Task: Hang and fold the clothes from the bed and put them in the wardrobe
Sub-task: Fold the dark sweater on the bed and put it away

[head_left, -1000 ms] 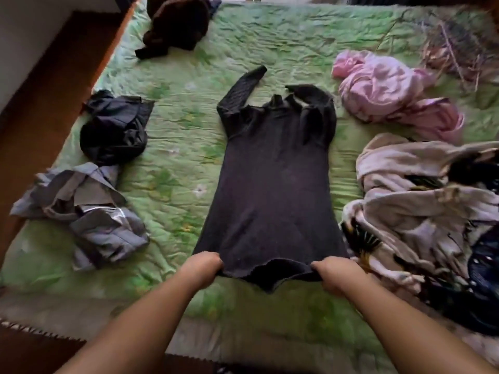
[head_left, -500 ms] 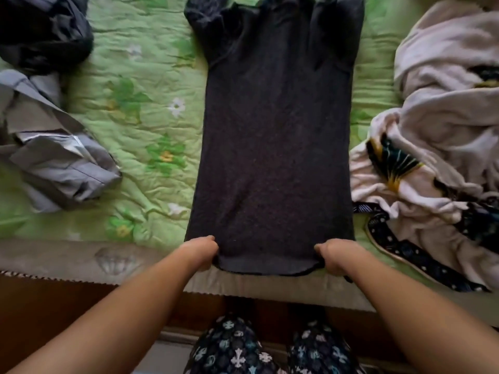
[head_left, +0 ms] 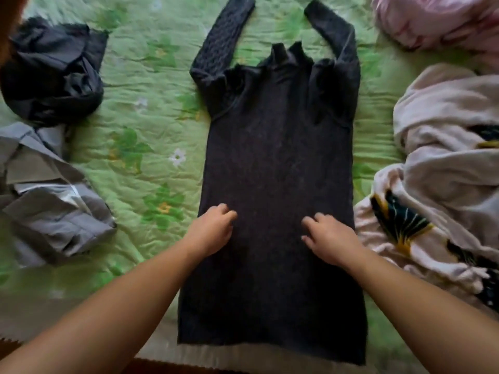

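Long-sleeved dark knit dress [head_left: 278, 163] flat on green bedspread [head_left: 140, 147], sleeves upward.

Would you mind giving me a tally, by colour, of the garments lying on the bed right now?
Black or dark: 2, the flat long-sleeved top and the black crumpled garment
Grey: 1, the grey garment
Pink: 1, the pink bundle
Cream with dark print: 1, the cream printed heap, possibly more than one piece
Total: 5

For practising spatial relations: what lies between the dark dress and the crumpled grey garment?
Bare green quilt separates the dark dress from the grey garment; head view.
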`<state>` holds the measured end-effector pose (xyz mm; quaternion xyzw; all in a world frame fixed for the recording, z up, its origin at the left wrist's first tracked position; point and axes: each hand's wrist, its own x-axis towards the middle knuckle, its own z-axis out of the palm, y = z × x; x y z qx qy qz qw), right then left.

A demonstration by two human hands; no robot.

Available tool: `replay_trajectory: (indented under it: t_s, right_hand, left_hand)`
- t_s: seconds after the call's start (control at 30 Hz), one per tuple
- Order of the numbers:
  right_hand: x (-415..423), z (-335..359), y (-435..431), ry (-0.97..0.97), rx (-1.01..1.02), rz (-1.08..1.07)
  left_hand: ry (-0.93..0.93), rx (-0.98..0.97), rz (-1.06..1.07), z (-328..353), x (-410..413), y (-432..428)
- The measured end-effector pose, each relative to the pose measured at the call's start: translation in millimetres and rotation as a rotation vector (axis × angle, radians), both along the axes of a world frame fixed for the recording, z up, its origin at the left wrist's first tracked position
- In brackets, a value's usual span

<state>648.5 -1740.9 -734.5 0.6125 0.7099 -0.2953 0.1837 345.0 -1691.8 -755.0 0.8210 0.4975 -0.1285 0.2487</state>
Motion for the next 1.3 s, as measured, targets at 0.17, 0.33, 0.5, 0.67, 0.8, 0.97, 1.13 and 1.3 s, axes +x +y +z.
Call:
replay_trajectory:
  t_s: [0.17, 0.33, 0.5, 0.67, 0.8, 0.97, 1.13, 1.3]
  right_hand:
    - [-1, -17, 119, -0.113, 0.119, 0.006]
    - [2, -54, 149, -0.160, -0.044, -0.013]
    - [-5, -69, 155, -0.189, -0.153, -0.034]
    - [-8, -70, 164, -0.226, -0.202, -0.017]
    - [-9, -69, 166, -0.238, -0.202, -0.001]
    - [-7, -72, 164, -0.246, -0.189, 0.000]
    - [-6, -68, 164, -0.239, -0.173, 0.000]
    - [-7, -62, 160, -0.249, -0.130, 0.015]
  left_hand:
    - [0.081, 0.156, 0.033, -17, 44, 115]
    - [0.242, 0.074, 0.017, -40, 47, 164]
    - [-0.179, 0.343, 0.244, -36, 19, 227]
    - [0.130, 0.434, 0.408, -16, -3, 325]
    - [0.222, 0.384, 0.233, -14, -13, 360]
    - [0.240, 0.461, -0.109, -3, -19, 352]
    - [0.497, 0.317, -0.043, 33, -7, 327]
    - [0.184, -0.415, 0.437, 45, -3, 289]
